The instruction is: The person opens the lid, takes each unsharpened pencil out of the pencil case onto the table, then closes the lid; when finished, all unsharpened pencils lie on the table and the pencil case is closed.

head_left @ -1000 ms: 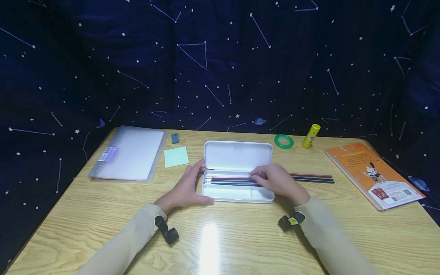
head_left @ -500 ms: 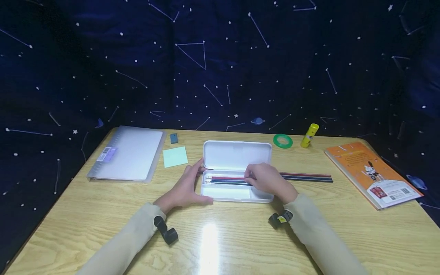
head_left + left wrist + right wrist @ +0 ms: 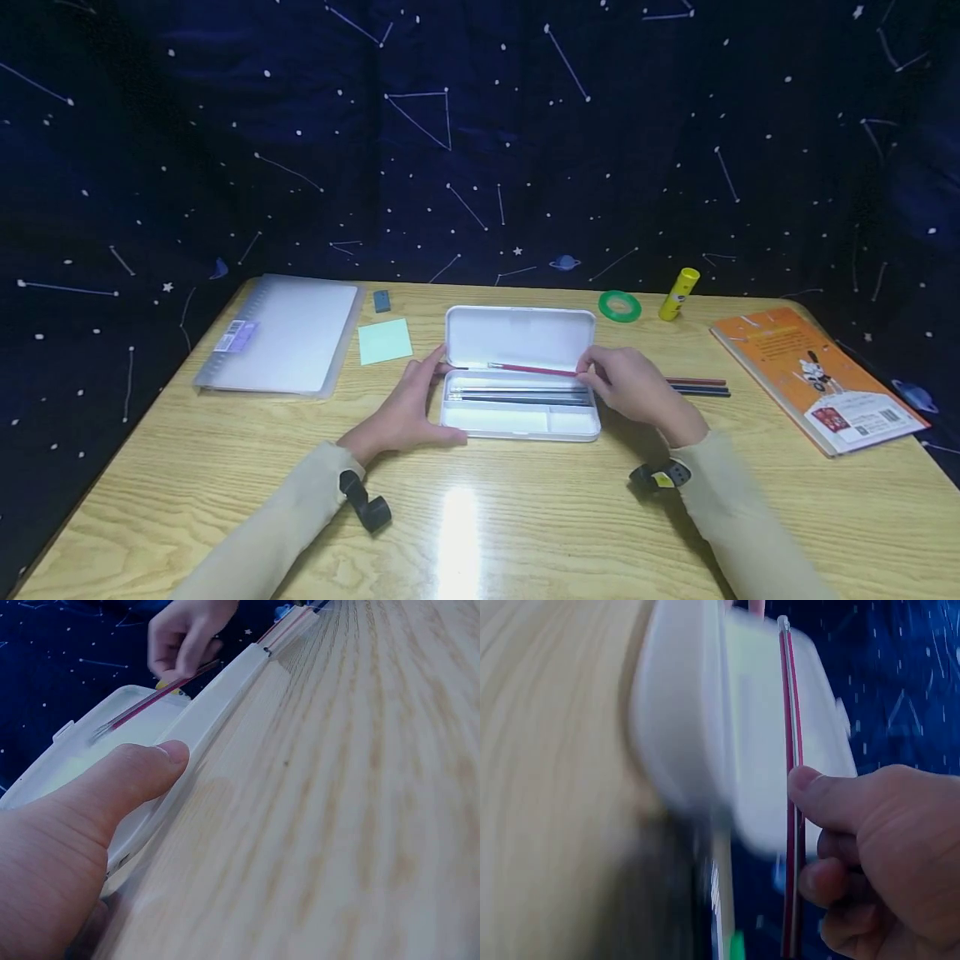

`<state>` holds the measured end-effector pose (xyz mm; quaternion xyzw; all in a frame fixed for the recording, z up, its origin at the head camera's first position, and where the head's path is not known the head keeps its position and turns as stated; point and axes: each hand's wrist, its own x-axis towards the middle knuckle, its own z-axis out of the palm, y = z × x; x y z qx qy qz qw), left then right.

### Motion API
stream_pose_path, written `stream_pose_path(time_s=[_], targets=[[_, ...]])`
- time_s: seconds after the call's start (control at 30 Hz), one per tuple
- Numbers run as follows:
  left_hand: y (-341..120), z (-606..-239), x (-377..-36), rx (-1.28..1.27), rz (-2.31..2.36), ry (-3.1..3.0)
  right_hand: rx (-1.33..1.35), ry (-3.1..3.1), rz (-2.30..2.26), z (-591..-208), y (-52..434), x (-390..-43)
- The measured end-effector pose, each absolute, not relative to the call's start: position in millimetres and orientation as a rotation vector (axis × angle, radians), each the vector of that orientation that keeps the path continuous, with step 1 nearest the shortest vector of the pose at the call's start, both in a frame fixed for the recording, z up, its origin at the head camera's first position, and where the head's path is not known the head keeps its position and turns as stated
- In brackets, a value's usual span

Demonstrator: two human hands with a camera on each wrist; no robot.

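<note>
A white pencil case (image 3: pixel 495 422) lies with its lid (image 3: pixel 520 337) raised. Across its left end, my left hand (image 3: pixel 408 408) holds it, thumb at the front edge and fingers at the back; the left wrist view shows the thumb (image 3: pixel 142 772) against the case wall. My right hand (image 3: pixel 626 379) pinches a red-striped pencil (image 3: pixel 790 712) between thumb and fingers, above the case's right end. The pencil's pale eraser end points left, in front of the lid. Several dark pencils (image 3: pixel 517 397) lie in the case's long back compartment.
More pencils (image 3: pixel 697 387) lie right of the case, partly behind my right hand. Around are a clear ring binder (image 3: pixel 300 333), green sticky notes (image 3: pixel 385 342), a grey eraser (image 3: pixel 382 301), green tape (image 3: pixel 619 307), a yellow glue stick (image 3: pixel 678 294) and an orange book (image 3: pixel 810 367).
My right hand has lifted the red-striped pencil out from among those in the case and moved right with it. My left hand has stayed on the case.
</note>
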<state>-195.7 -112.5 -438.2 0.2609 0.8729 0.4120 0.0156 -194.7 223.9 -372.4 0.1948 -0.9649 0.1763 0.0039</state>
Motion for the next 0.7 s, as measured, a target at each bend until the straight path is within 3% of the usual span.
stream_pose_path(time_s=[0.47,0.7], targets=[[-115,-435,-192,0.805,1.276,2.721,0.495,-2.990,0.599,-392,331,-167],[-111,-436,-193,0.797,1.269,2.722,0.452,-3.027,0.522,-397,357,-161]])
